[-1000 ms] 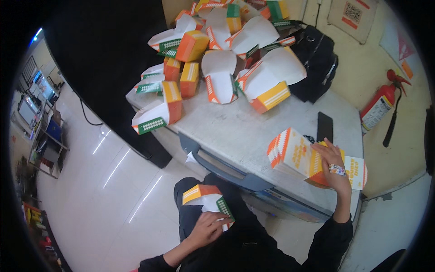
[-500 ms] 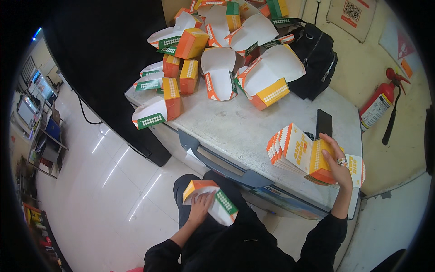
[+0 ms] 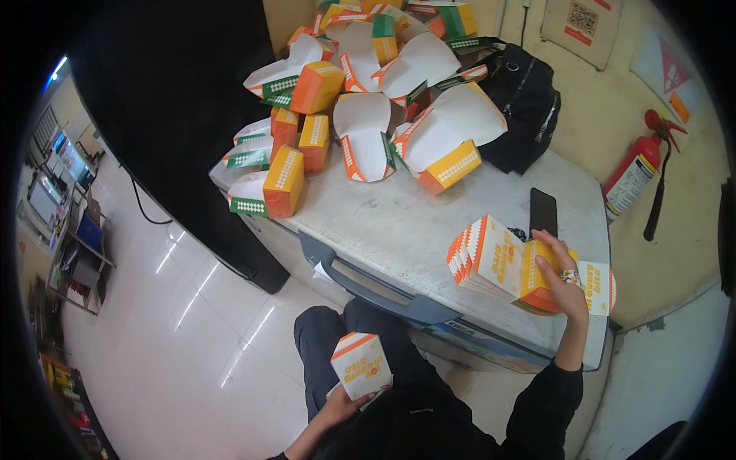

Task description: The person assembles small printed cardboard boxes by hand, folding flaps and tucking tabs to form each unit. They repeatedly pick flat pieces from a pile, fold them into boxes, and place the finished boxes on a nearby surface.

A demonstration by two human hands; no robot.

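Note:
Over my lap, my left hand (image 3: 342,404) grips a small cardboard food box (image 3: 360,362) from below. Its white outer panel, with orange edging and yellow print, faces up; the rest of the box is hidden. On the chest top at the right, my right hand (image 3: 566,287) curls its fingers over a stack of unfolded box blanks (image 3: 492,259). These are white, orange and yellow, fanned out at the left side. Beyond the stack lies a black phone (image 3: 543,211), with a small dark beaded item (image 3: 518,233) beside it.
Several opened food boxes (image 3: 448,123) are heaped at the far side of the white chest top (image 3: 345,222). A black bag (image 3: 521,107) leans behind them. A red fire extinguisher (image 3: 635,170) hangs on the wall at right. The chest's grey handle (image 3: 368,290) faces my knees.
My left hand has turned the box over: its white inside and green side showed before, its printed outer panel now. My right hand stays on the stack. The view has shifted slightly.

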